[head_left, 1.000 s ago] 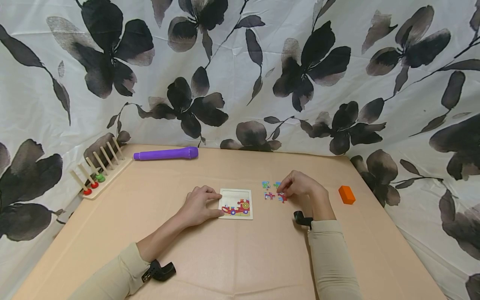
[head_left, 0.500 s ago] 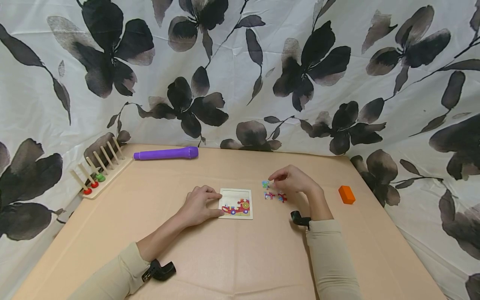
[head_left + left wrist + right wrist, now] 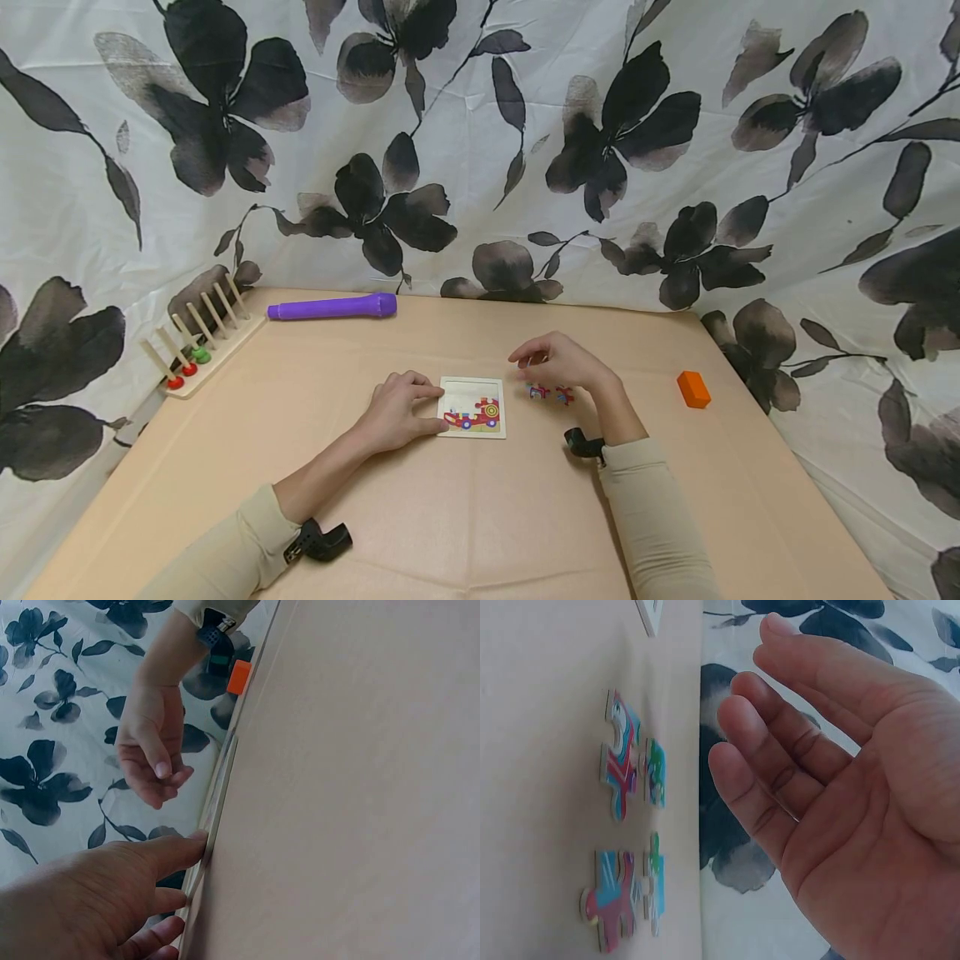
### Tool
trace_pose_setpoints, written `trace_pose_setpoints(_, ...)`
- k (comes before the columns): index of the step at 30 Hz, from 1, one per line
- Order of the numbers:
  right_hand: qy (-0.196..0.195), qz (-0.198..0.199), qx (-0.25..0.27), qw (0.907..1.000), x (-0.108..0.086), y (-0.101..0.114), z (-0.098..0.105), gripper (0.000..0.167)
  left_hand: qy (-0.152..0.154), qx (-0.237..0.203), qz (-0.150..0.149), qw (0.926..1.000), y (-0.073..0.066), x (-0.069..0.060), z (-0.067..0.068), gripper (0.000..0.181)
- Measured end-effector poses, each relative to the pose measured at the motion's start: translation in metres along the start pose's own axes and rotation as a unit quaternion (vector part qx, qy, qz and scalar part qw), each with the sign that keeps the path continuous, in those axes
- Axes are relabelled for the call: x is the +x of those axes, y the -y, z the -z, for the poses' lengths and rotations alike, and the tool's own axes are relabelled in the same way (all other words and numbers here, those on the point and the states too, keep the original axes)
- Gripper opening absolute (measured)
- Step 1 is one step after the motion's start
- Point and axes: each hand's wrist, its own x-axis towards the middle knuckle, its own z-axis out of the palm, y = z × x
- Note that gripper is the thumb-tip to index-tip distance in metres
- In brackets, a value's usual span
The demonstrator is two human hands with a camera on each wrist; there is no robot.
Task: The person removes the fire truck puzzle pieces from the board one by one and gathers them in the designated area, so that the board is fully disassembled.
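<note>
A square white-framed jigsaw tray [image 3: 472, 435] lies mid-table, its lower part showing a red vehicle picture and its upper part pale. My left hand [image 3: 399, 410] rests at the tray's left side, thumb and fingers touching the frame. From the left wrist, this tray [image 3: 215, 806] appears nearly edge-on. To its right, my right hand [image 3: 566, 364] hovers over loose jigsaw pieces [image 3: 538, 392] with relaxed fingers and nothing held. Several pieces lie on the table in the right wrist view, including a red-and-blue piece [image 3: 613, 896] and a greenish piece [image 3: 655, 772]; the head view hides some behind the hand.
An orange block [image 3: 693, 390] sits at the table's right. Along the back left lies a purple stick-shaped object [image 3: 332, 307], near a wooden peg rack [image 3: 238, 337] with red and green beads. A floral cloth [image 3: 480, 158] hangs behind the table [image 3: 450, 517].
My right hand has shifted left across the pieces, from the right-hand ones to the upper left ones, and its fingers have loosened. The left hand and the tray stay in place.
</note>
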Motion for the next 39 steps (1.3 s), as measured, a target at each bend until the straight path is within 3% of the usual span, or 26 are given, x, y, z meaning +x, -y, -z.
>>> trace_pose_setpoints(7, 0.02, 0.041, -0.023, 0.9987, 0.004, 0.007, -0.006, 0.03, 0.003, 0.0, 0.002, 1.0, 0.001, 0.0, 0.0, 0.057)
trace_pose_setpoints(39, 0.079, 0.055, -0.032, 0.9949, 0.016, 0.02, -0.029, 0.031, -0.001, 0.0, -0.003, 1.0, 0.0, 0.0, 0.001, 0.055)
